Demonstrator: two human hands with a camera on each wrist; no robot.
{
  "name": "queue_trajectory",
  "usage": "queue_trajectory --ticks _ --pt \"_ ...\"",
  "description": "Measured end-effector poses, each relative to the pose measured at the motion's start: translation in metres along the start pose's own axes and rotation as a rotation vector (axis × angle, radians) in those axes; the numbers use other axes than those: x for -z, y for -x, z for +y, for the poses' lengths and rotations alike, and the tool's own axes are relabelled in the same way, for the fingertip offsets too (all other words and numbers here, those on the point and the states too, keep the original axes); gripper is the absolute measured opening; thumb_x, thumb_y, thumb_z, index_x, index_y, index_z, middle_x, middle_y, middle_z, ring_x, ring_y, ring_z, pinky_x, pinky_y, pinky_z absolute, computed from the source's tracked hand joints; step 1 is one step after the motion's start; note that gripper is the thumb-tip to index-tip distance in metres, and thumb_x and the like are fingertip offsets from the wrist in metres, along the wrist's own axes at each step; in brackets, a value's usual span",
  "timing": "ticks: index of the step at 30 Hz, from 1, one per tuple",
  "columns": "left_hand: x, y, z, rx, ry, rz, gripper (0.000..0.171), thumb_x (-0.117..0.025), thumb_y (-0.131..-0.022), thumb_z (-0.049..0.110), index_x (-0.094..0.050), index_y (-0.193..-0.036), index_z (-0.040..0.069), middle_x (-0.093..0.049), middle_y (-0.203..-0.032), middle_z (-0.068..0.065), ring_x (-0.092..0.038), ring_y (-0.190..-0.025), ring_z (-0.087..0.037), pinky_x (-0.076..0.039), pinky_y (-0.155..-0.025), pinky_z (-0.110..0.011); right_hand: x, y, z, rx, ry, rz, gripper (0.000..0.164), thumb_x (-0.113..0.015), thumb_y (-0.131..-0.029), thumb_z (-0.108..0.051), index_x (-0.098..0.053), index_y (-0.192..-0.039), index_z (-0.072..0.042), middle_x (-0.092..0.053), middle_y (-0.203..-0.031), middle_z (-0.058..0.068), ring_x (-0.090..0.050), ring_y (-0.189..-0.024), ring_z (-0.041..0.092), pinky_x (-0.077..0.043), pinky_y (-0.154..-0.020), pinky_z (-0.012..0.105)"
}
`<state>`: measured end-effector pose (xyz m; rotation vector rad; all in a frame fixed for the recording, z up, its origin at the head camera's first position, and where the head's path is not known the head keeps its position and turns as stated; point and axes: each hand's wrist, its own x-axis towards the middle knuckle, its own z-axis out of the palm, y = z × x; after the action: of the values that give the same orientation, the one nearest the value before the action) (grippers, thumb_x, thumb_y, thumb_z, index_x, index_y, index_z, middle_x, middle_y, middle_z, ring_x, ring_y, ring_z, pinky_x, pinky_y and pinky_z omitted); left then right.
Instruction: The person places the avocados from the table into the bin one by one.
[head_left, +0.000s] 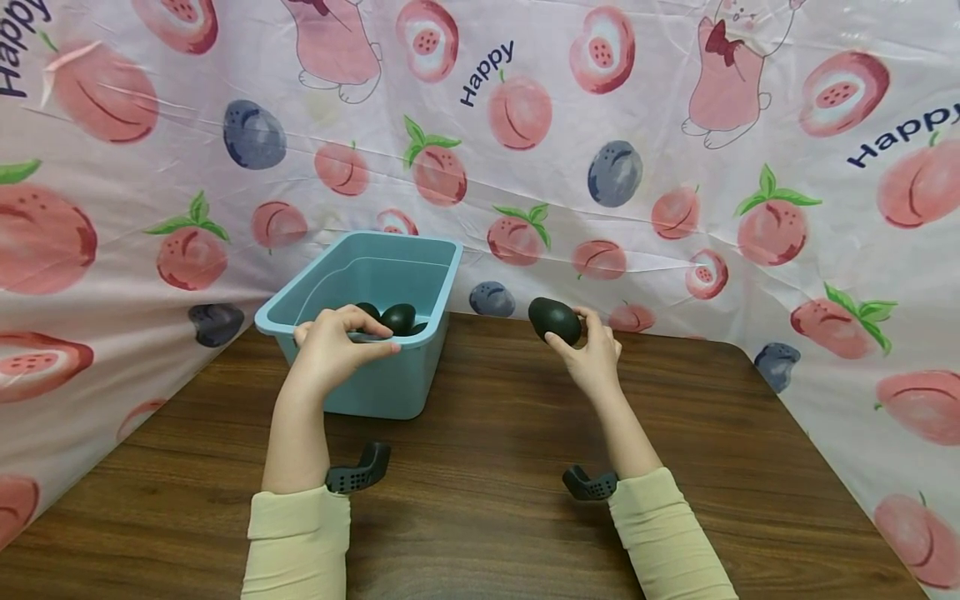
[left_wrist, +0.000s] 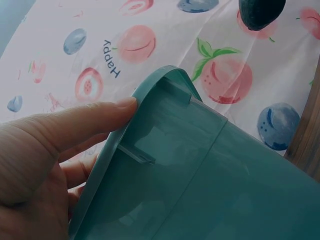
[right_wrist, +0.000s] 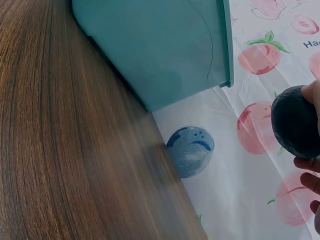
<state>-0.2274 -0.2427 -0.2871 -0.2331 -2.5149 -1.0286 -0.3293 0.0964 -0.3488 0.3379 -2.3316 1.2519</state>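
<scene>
My right hand [head_left: 596, 354] holds a dark avocado [head_left: 552, 321] between thumb and fingers, raised above the wooden table to the right of a blue-green plastic bin [head_left: 386, 387]. The avocado's bumpy skin [right_wrist: 296, 122] shows at the right edge of the right wrist view. At the bin's near side, my left hand [head_left: 333, 346] grips the rim. Its thumb [left_wrist: 107, 116] lies along the rim in the left wrist view, with the other fingers curled behind. Several dark avocados [head_left: 399, 318] lie inside the bin, partly hidden by the left hand and the near wall.
The brown wooden table [head_left: 480, 508] ends at a peach-patterned cloth [head_left: 525, 158] hung behind and along the sides. Each wrist wears a black strap mount, one on the left [head_left: 360, 471] and one on the right [head_left: 588, 485].
</scene>
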Motion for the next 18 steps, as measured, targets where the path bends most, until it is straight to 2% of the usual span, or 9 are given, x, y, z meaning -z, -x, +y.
queue_trajectory --ticks 9,18 --pt "0.0 -0.0002 -0.0001 -0.002 -0.001 0.004 0.022 -0.082 -0.077 0.026 -0.076 -0.091 0.009 -0.066 -0.097 -0.005 -0.051 -0.1 -0.029 -0.009 -0.095 -0.055 -0.0008 -0.0003 -0.0057 0.013 -0.012 -0.008 0.056 -0.075 -0.084 -0.028 -0.051 -0.132 -0.011 -0.057 -0.113 0.014 -0.045 -0.1 0.031 -0.02 -0.096 0.048" --pt "-0.0003 -0.0007 0.0005 -0.002 -0.003 0.003 0.023 -0.082 -0.077 0.026 -0.076 -0.091 0.008 -0.066 -0.098 -0.005 -0.051 -0.1 -0.03 -0.009 -0.095 -0.055 -0.007 0.0002 -0.0106 0.076 -0.017 0.012 0.059 -0.075 -0.083 -0.028 -0.051 -0.135 -0.011 -0.059 -0.115 0.014 -0.046 -0.099 0.029 -0.021 -0.093 0.05"
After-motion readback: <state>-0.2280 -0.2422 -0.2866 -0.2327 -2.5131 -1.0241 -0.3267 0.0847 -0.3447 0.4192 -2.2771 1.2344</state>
